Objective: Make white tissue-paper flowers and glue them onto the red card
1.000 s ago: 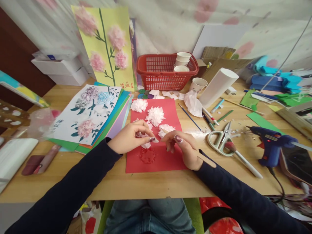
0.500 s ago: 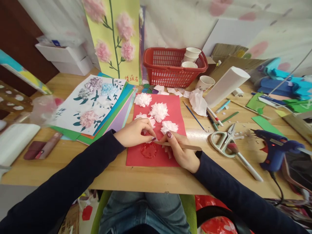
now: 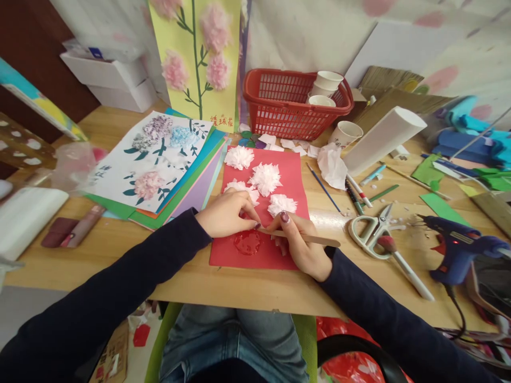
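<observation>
My right hand (image 3: 303, 242) grips a flat wooden craft stick (image 3: 319, 239) over the lower part of a red sheet of paper (image 3: 223, 255). My left hand (image 3: 231, 214) is closed in a pinch at the stick's left tip; what its fingertips hold, if anything, is too small to make out. Just below the fingertips is a round, shiny patch of glue (image 3: 247, 243) on the red sheet. Fluffy white paper flowers, such as the middle one (image 3: 265, 178), sit on the sheet's upper half. One of them is partly covered by my left hand.
Right of the sheet lie scissors (image 3: 371, 234), a makeup brush (image 3: 405, 268) and a blue hot glue gun (image 3: 455, 244). A red basket (image 3: 295, 114) with paper cups stands behind, near a white paper roll (image 3: 385, 139). Coloured paper (image 3: 191, 197) and a floral picture (image 3: 120, 159) lie left.
The view has shifted slightly, so the table's things sit a little further right. Both hands keep nearly the same pose at the craft stick's tip, above the glue.
</observation>
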Available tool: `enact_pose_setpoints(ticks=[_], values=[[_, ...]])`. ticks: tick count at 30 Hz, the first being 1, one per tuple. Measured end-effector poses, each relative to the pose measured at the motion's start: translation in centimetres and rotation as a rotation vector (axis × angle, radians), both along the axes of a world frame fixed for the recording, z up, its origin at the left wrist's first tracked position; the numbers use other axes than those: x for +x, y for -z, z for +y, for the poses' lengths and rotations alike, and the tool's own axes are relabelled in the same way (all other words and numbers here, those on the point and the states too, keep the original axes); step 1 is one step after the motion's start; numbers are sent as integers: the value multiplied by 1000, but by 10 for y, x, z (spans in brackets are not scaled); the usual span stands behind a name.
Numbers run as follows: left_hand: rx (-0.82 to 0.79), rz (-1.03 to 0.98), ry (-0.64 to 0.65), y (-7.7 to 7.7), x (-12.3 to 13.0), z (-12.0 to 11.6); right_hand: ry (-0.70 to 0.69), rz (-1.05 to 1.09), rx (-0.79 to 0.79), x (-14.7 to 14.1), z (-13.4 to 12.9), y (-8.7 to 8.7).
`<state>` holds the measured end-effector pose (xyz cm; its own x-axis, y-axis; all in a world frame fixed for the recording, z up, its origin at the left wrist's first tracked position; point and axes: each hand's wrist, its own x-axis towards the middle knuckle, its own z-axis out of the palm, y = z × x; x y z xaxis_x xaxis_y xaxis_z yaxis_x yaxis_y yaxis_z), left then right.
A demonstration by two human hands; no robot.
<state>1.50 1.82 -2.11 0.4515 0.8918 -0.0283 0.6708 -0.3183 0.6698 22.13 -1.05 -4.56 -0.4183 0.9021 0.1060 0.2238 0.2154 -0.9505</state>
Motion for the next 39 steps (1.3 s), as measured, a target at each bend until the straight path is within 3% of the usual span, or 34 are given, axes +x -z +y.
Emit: enact_pose_setpoints(ticks=[16, 39], values=[[-62, 43, 43, -2, -2, 3, -60, -124, 119, -5, 2, -8], [-83, 84, 54, -8, -2, 2, -36, -119, 96, -5, 3, -5]])
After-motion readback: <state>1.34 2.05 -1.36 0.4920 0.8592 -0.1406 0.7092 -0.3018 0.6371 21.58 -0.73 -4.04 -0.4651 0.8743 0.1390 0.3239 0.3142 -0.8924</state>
